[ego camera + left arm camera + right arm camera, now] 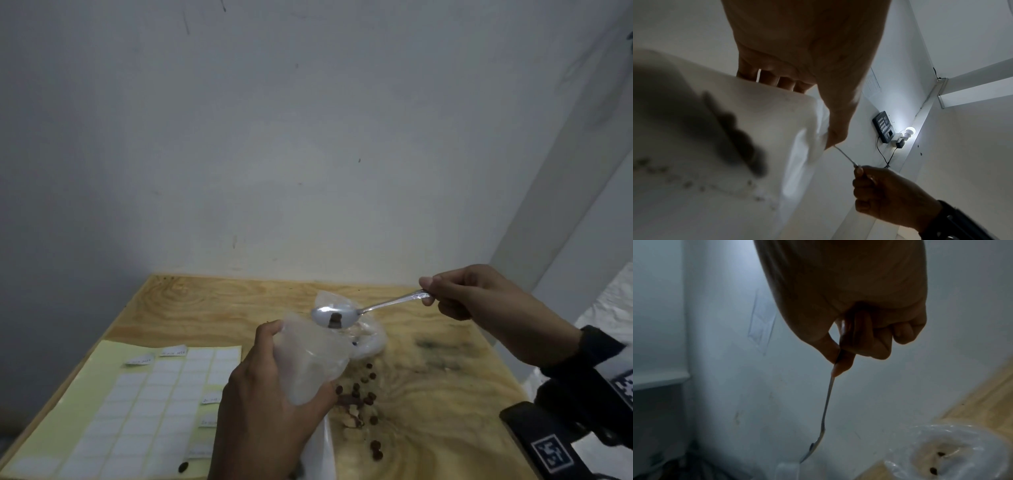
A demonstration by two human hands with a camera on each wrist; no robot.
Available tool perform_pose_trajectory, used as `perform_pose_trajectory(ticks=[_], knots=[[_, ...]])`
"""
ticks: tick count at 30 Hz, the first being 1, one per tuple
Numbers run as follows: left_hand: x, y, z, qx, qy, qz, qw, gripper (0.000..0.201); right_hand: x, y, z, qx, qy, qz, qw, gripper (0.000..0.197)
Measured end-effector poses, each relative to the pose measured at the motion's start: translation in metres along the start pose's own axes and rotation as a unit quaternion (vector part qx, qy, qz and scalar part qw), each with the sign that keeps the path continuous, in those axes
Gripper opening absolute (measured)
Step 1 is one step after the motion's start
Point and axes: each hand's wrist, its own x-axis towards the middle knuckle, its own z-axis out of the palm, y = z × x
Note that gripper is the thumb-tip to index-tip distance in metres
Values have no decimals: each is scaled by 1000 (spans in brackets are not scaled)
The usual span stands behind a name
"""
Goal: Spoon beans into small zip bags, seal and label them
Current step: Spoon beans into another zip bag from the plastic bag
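Beans (360, 394) lie loose on the wooden table (445, 394), scattered in a dark trail just right of the left hand (270, 387), with one stray bean (183, 466) on the near edge of the label sheet (137, 404). That sheet, pale yellow with rows of white stickers, some peeled and curling, covers the near left of the table. The left hand holds a small clear bag (311, 359) upright above the table, fingers and thumb curled round it; from the left wrist view the four fingers (785, 82) show behind the bag's film (760, 129) and the thumb presses its edge. Just above the bag's mouth sits the bowl of a metal spoon (334, 317), carrying a couple of beans. The spoon's handle runs up to the right into the right hand (479, 294), which pinches its end between thumb and curled fingers; the right wrist view shows the same pinch (840, 356) with the spoon (826, 405) hanging down from it. Behind the spoon a larger clear bag (363, 335) lies open on the table, and the right wrist view shows a few beans inside it (941, 454). Beyond the table stands a plain white wall (308, 137). The left wrist view also catches a dark keypad (884, 126) and a lit bulb (909, 130) on a wall
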Motion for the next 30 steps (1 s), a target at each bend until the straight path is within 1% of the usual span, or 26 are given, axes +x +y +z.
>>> perform_pose_trajectory(ticks=[2, 4, 6, 7, 8, 9, 10, 11, 14, 16, 18, 20, 23, 27, 28, 30], knots=[[-1, 1, 1, -6, 2, 0, 1000, 85, -9, -7, 5, -21, 16, -47, 999, 40], [-1, 3, 1, -20, 1, 2, 1000, 80, -20, -13, 11, -84, 53, -147, 984, 38], [-1, 4, 0, -26, -5, -4, 1000, 79, -31, -20, 16, -155, 93, -263, 948, 34], [-1, 4, -1, -24, -9, -9, 1000, 80, -35, -22, 18, -179, 115, -305, 929, 31], [-1, 4, -2, -19, -10, -12, 1000, 81, -37, -22, 18, -191, 136, -332, 914, 26], [-1, 3, -3, -13, -9, -13, 1000, 83, -38, -22, 17, -192, 156, -344, 906, 24], [-2, 2, -5, -9, -6, -14, 1000, 87, -36, -22, 16, -183, 174, -338, 907, 25], [-2, 1, -6, -7, -2, -15, 1000, 89, -33, -21, 13, -167, 185, -317, 915, 25], [-4, -3, -11, -3, 25, -12, 1000, 92, -13, -6, 2, -121, 194, -208, 951, 30], [-6, -7, -16, 5, 40, -12, 999, 93, 7, 12, -1, -158, 195, -144, 957, 32], [-8, -11, -21, 10, 46, -16, 999, 93, 24, 29, 5, -206, 197, -109, 952, 30], [-10, -12, -27, 5, 50, -17, 999, 91, 35, 42, 14, -240, 185, -110, 946, 29], [-13, -12, -35, 2, 59, -6, 998, 90, 46, 53, 23, -293, 145, -143, 934, 27], [-13, -14, -46, 4, 73, 2, 997, 88, 56, 58, 24, -375, 100, -177, 905, 28], [-12, -14, -48, 5, 75, 2, 997, 88, 59, 58, 22, -379, 92, -171, 905, 28], [-12, -12, -49, 5, 72, -2, 997, 89, 66, 56, 15, -363, 71, -119, 922, 30]])
